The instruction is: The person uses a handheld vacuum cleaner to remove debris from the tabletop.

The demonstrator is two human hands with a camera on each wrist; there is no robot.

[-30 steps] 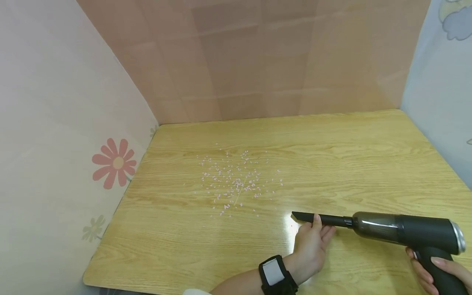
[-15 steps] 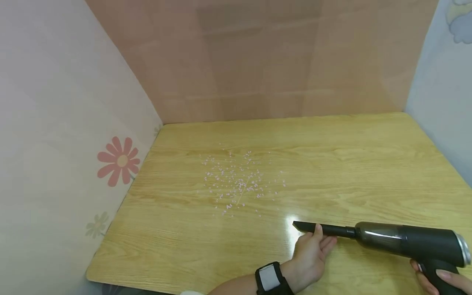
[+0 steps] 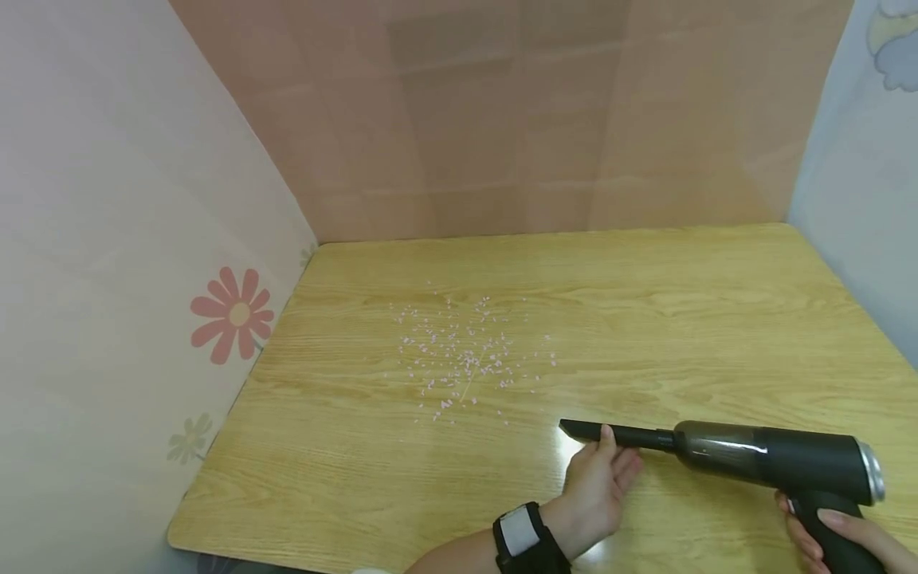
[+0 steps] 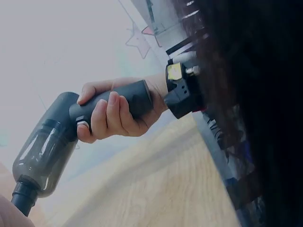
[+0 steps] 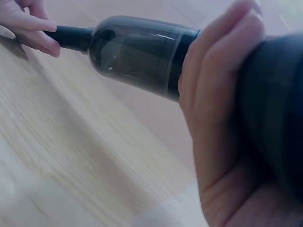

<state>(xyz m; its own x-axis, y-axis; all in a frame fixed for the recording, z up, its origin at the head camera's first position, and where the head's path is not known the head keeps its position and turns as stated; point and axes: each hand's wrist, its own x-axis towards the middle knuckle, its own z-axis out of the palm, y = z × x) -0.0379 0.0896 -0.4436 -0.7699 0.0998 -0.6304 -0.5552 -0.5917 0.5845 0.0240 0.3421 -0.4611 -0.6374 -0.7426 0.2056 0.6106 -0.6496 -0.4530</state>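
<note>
A black handheld vacuum cleaner [image 3: 810, 462] with a smoky see-through dust cup [image 3: 720, 446] lies level above the table's right front, its slanted nozzle [image 3: 634, 438] pointing left. My left hand [image 3: 597, 490] holds that nozzle, thumb over the near side and fingers beneath and behind it. Round the handle is my right hand [image 3: 835, 538], its fingers curled; the left wrist view shows this grip [image 4: 116, 113] from the other side. Small pale pink bits [image 3: 468, 360] are scattered left of the nozzle tip, apart from it, with a thin pale strip [image 3: 469, 383] among them.
The wood-grain table [image 3: 681, 319] has rounded corners. A pinkish-brown covering [image 3: 502, 119] rises along its back edge. Pale walls flank it, the left one [image 3: 107, 279] with flower prints.
The vacuum cleaner dips toward the front edge, then comes back up a little and shifts left, both hands keeping their hold. The head view has turned slightly. The pink bits lie as before.
</note>
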